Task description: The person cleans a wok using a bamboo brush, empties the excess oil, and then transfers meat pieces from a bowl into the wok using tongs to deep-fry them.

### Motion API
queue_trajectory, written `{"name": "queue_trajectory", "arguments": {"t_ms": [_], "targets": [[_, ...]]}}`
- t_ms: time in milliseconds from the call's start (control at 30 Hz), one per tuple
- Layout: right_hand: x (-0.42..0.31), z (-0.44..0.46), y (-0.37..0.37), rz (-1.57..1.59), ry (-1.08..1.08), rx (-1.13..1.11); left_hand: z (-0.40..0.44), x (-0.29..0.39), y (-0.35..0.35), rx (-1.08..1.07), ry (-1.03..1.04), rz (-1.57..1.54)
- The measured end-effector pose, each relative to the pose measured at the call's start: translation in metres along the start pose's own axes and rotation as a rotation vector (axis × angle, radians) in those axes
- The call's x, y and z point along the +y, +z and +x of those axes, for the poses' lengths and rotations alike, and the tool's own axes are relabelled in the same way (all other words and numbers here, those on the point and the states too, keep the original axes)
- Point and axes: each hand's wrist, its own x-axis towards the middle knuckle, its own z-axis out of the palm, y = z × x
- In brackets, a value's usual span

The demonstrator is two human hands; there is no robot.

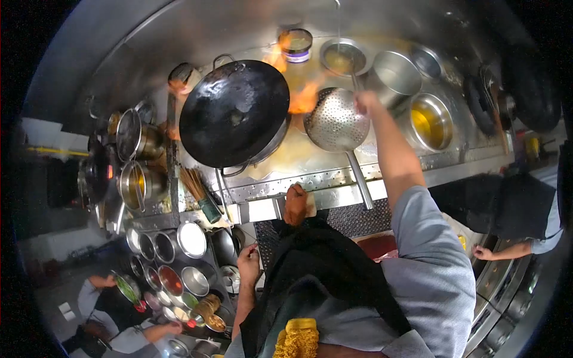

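Yellow cloth [297, 339], right hand [366, 103] closed on thin handle [354, 76], perforated skimmer [336, 121] beside grip, left hand [249, 262] unclear in hold

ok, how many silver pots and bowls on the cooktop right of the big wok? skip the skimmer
4. Shallow bowl at back, big pot right of it, small pot behind that to the right, pot of yellow liquid nearer front. Others may be hidden.
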Motion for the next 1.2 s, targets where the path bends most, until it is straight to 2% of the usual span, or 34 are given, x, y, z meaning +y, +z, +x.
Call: {"name": "queue_trajectory", "arguments": {"t_ms": [33, 67, 133, 167, 267, 300, 400, 467, 533, 567, 633, 800, 933, 967, 1000, 1067, 1133, 1200], "targets": [[-0.029, -0.013, -0.013, 0.651, 0.323, -0.312, -0.004, 0.017, -0.001, 0.014, 0.050, 0.008], [-0.045, -0.023, -0.020, 0.640, 0.313, -0.318, -0.003, 0.024, 0.000, 0.024, 0.049, -0.004], [-0.065, -0.052, -0.035, 1.332, 0.416, -0.452, 0.001, 0.043, 0.001, 0.022, 0.178, -0.044], [-0.073, -0.071, -0.040, 1.449, 0.409, -0.519, 0.004, 0.059, -0.001, -0.026, 0.128, -0.065], [-0.089, -0.122, -0.048, 1.527, 0.460, -0.517, 0.036, 0.091, -0.009, 0.020, 0.411, -0.069], [-0.106, -0.161, -0.051, 1.570, 0.394, -0.456, 0.049, 0.105, -0.014, 0.043, 0.460, -0.041], [-0.122, -0.226, -0.060, 1.476, 0.354, -0.546, 0.103, 0.133, -0.029, 0.132, 0.683, 0.110], [-0.124, -0.264, -0.063, 1.512, 0.367, -0.634, 0.131, 0.156, -0.038, 0.262, 0.835, 0.252], [-0.131, -0.310, -0.059, 1.510, 0.368, -0.700, 0.160, 0.154, -0.034, 0.329, 0.873, 0.353], [-0.136, -0.332, -0.056, 1.504, 0.360, -0.708, 0.169, 0.152, -0.033, 0.329, 0.870, 0.354], [-0.142, -0.368, -0.049, 1.486, 0.366, -0.729, 0.179, 0.148, -0.030, 0.143, 0.730, 0.401], [-0.132, -0.423, -0.023, 1.354, 0.412, -0.851, 0.193, 0.143, -0.030, 0.122, 0.678, 0.321], [-0.118, -0.437, -0.009, 0.982, 0.381, -0.724, 0.200, 0.137, -0.029, 0.132, 0.683, 0.345], [-0.118, -0.439, -0.006, 0.860, 0.372, -0.613, 0.198, 0.136, -0.028, 0.131, 0.681, 0.349], [-0.114, -0.435, -0.007, 0.861, 0.373, -0.618, 0.192, 0.135, -0.028, 0.212, 0.743, 0.319], [-0.096, -0.417, -0.007, 0.566, 0.188, -0.517, 0.175, 0.131, -0.034, 0.299, 0.798, 0.299], [-0.088, -0.396, -0.012, 0.519, 0.114, -0.467, 0.147, 0.118, -0.043, 0.385, 0.731, 0.130], [-0.076, -0.366, -0.025, 0.465, -0.091, -0.404, 0.127, 0.087, -0.049, 0.389, 0.623, 0.084]]}}
